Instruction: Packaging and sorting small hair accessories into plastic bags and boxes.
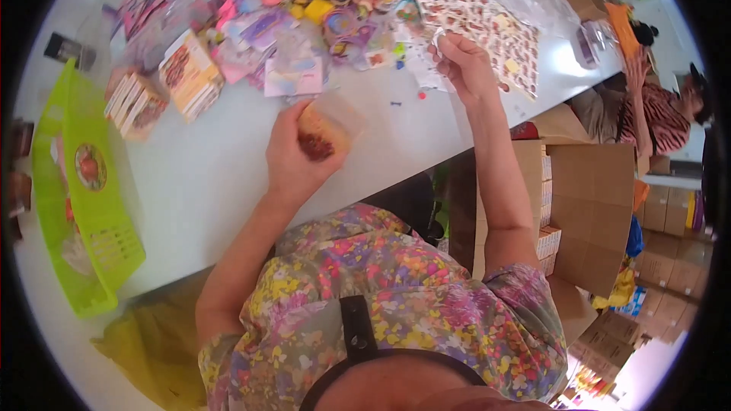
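My left hand (288,154) is closed around a small orange-and-brown printed box (324,131), held just above the white table (221,198). A clear film seems to stick out past its right side. Farther right, my right hand (466,67) is raised in a pinch, with a small whitish bit (438,38) at its fingertips, too small to name. Below and behind that hand lies a sheet of printed stickers (483,27). Beyond my left hand rests a pale pink-and-white packet (294,76). Two stacks of similar orange boxes (190,76) stand to the left.
A heap of small colourful items and bags (320,7) covers the far side. At the left edge stands a lime-green plastic basket (87,205). To my right is an open cardboard carton (590,213) with boxes inside. Another person (662,110) is at the far right.
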A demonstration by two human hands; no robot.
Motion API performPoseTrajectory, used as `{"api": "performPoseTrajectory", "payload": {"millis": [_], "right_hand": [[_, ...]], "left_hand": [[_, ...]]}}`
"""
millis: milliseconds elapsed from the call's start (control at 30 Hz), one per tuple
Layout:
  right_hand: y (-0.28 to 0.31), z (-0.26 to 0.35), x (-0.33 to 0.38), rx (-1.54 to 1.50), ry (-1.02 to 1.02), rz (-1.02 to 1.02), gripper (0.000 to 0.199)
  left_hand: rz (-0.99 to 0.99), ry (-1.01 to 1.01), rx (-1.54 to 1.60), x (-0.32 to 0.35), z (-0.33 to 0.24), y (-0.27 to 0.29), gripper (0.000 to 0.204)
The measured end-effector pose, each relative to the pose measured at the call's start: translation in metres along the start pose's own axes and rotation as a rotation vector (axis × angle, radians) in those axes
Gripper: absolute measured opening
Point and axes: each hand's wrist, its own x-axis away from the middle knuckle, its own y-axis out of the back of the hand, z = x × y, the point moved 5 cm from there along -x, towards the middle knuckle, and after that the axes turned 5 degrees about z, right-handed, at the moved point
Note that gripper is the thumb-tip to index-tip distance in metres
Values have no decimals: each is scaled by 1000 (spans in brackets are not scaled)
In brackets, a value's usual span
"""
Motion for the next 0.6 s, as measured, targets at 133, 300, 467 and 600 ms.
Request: {"api": "performPoseTrajectory", "payload": {"millis": [133,300,467,600], "right_hand": [[-93,29,60,312,109,239,11],[-143,26,88,1271,805,282,14],[-157,15,92,1264,751,357,19],[-164,23,94,1134,796,455,23]], "left_hand": [[-56,-54,-242,-15,-19,0,66],[-140,-119,-233,-13,-19,-7,65],[-156,-97,-194,-4,-14,-2,67],[-192,-22,-45,0,-4,1,69]]}}
